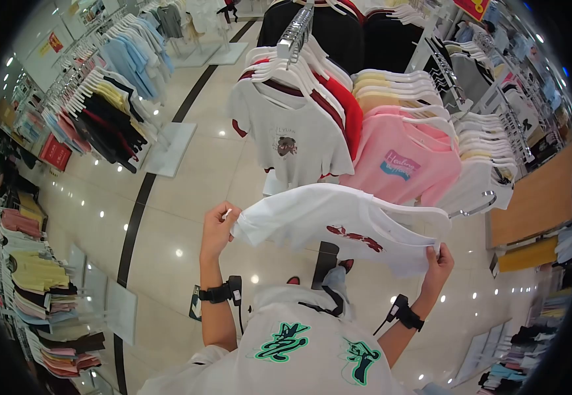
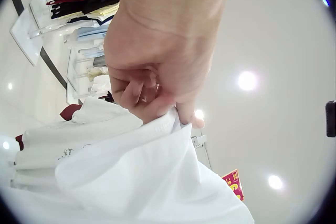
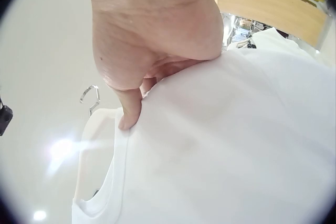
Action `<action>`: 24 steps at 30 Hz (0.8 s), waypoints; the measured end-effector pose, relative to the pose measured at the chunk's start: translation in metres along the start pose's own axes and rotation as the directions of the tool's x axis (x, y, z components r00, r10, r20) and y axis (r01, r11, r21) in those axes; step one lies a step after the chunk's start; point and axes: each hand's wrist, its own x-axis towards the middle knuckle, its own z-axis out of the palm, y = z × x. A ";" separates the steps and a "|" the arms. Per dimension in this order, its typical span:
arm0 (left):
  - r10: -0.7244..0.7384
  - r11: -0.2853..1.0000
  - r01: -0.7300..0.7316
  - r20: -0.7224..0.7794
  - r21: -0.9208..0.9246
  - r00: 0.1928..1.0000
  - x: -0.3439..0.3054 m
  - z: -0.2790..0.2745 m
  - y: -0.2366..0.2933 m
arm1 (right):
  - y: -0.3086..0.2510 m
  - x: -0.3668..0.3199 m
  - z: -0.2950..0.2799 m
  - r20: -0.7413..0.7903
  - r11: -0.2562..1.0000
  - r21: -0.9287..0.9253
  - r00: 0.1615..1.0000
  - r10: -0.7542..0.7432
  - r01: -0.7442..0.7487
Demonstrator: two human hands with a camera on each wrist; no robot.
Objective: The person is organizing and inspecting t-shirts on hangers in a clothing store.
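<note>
A white T-shirt (image 1: 299, 220) with a dark red print is spread between both hands in the head view, with a white hanger (image 1: 424, 212) inside its neck. The hanger's metal hook (image 1: 480, 205) points right. My left hand (image 1: 218, 230) pinches the shirt's left end. In the left wrist view, the thumb and curled fingers of that hand (image 2: 157, 71) bunch the cloth (image 2: 142, 166). At the other end my right hand (image 1: 438, 266) pinches the fabric near the neckline. The right wrist view shows its thumb (image 3: 131, 111) on the shirt beside the neckband (image 3: 119, 171).
Just beyond the shirt stands a rack with a grey-white bear-print T-shirt (image 1: 286, 141) and pink shirts (image 1: 404, 158). More clothes racks line the left, including dark garments (image 1: 105, 128). A wooden counter (image 1: 536, 191) is at the right. Glossy tiles (image 1: 174, 224) cover the floor.
</note>
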 end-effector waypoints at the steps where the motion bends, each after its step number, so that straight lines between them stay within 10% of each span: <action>1: 0.000 0.999 0.000 0.002 -0.036 1.000 0.002 0.000 -0.005 | -0.002 -0.002 -0.001 0.002 1.000 0.001 1.000 0.015 -0.015; 15: 0.112 0.984 -0.107 0.032 -0.140 0.993 0.007 0.011 0.004 | -0.010 -0.006 -0.013 -0.048 0.991 0.076 0.994 -0.103 0.106; 24: 0.202 0.809 -0.228 -0.108 -0.542 0.973 0.011 0.009 -0.010 | -0.012 -0.008 -0.001 -0.005 0.988 0.115 0.994 -0.107 0.106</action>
